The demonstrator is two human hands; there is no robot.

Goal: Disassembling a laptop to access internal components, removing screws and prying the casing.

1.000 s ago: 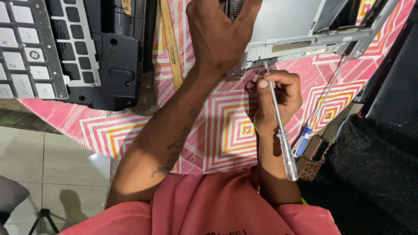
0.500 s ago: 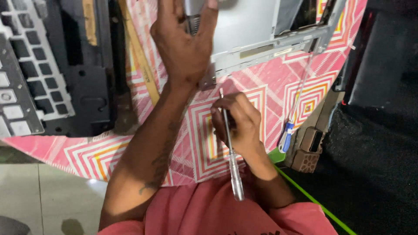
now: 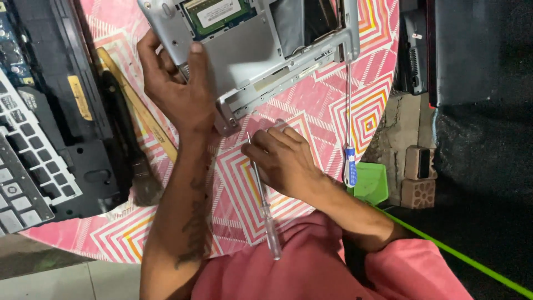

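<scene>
The silver laptop chassis (image 3: 244,50) lies on the table (image 3: 311,111), which wears a pink cloth with zigzag diamonds, and everything else sits around it. Its open bay shows a green memory board (image 3: 214,14) near the far edge.

The left hand (image 3: 177,89) is closed on the chassis's left side, thumb pressed flat on top of the grey panel and fingers wrapped under the edge. The right hand (image 3: 286,161) rests on the cloth just below the chassis's near corner, fingers curled tight round the shaft of a clear-handled screwdriver (image 3: 261,194). The tip of that tool points up toward the corner bracket; whether it touches the metal cannot be told (the knuckles crowd the view). Its handle runs back toward the person's pink shirt (image 3: 311,266).

To the right of the chassis a second, blue-handled screwdriver (image 3: 350,161) hangs over the table's edge, its shaft reaching up to the chassis's right corner. To the left of the chassis lie a wooden stick (image 3: 139,111), a black laptop base (image 3: 61,100) and a detached keyboard (image 3: 22,172).
</scene>
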